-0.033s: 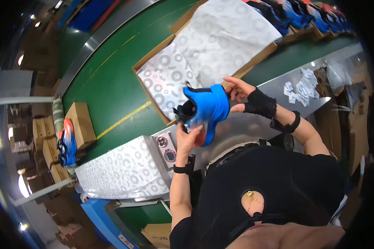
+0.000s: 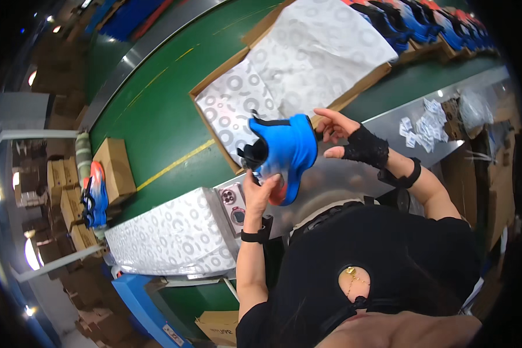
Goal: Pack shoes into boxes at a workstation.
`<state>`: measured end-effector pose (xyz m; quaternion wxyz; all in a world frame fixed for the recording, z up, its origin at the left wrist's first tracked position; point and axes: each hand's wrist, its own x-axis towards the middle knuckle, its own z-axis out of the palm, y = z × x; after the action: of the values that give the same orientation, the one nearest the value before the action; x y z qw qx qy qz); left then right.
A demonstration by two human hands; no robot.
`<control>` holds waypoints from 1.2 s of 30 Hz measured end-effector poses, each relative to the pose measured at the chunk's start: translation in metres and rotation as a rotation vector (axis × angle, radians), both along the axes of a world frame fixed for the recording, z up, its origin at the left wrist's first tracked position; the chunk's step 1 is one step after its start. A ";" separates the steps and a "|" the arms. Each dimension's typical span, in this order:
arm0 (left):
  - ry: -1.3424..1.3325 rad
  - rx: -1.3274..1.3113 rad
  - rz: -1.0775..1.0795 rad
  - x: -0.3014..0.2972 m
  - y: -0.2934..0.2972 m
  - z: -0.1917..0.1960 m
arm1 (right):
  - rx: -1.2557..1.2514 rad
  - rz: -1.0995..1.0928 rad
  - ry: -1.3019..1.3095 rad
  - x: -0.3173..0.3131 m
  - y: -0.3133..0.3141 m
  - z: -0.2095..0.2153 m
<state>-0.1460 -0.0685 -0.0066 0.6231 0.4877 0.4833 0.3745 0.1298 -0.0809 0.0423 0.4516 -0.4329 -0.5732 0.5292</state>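
A blue shoe (image 2: 291,145) with a black opening and an orange end hangs over the metal ledge, in front of an open cardboard box (image 2: 221,74). My left hand (image 2: 256,194) is closed on the shoe's lower left part, thumb on the near side; its other fingers are mostly hidden behind. Just right of the shoe, my right hand (image 2: 337,130) is open, fingers apart, in a black lace fingerless glove (image 2: 365,146). It looks apart from the shoe and holds nothing. White patterned tissue paper (image 2: 313,58) lines the box and spreads over its far side.
A stack of patterned paper (image 2: 168,235) lies left, beside a pink phone (image 2: 233,206) on the metal ledge (image 2: 336,180). Small white packets (image 2: 428,127) lie right. The green conveyor (image 2: 162,116) carries another shoe (image 2: 97,197) by a carton (image 2: 114,171); shoe rows (image 2: 417,26) stand far right.
The shoe and my left hand have shifted very slightly left. The box and ledge sit a little further right in the picture. My right hand stays open beside the shoe.
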 end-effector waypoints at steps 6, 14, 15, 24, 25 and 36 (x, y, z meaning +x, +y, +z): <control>-0.257 -0.006 0.244 0.000 0.056 0.018 | -0.019 0.066 -0.252 0.011 -0.006 -0.024; -0.118 -0.479 -0.031 0.057 0.168 -0.047 | -0.376 -0.289 0.095 0.023 -0.001 -0.067; -0.116 -0.605 -0.117 0.069 0.170 -0.061 | -0.373 -0.290 0.089 0.022 0.008 -0.068; -0.290 -0.139 0.081 0.038 0.142 -0.009 | 0.215 -0.711 -0.462 0.017 0.070 -0.097; -0.226 -0.049 0.262 0.018 0.136 -0.015 | 0.463 -0.630 -0.897 0.012 0.073 -0.096; 0.227 -0.026 0.311 -0.011 0.108 -0.094 | 0.664 -0.273 -1.336 -0.015 0.061 -0.117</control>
<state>-0.1573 0.0398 -0.1010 0.5053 0.4382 0.6248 0.4028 0.1149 -0.0196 -0.0750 0.1767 -0.5698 -0.7954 -0.1067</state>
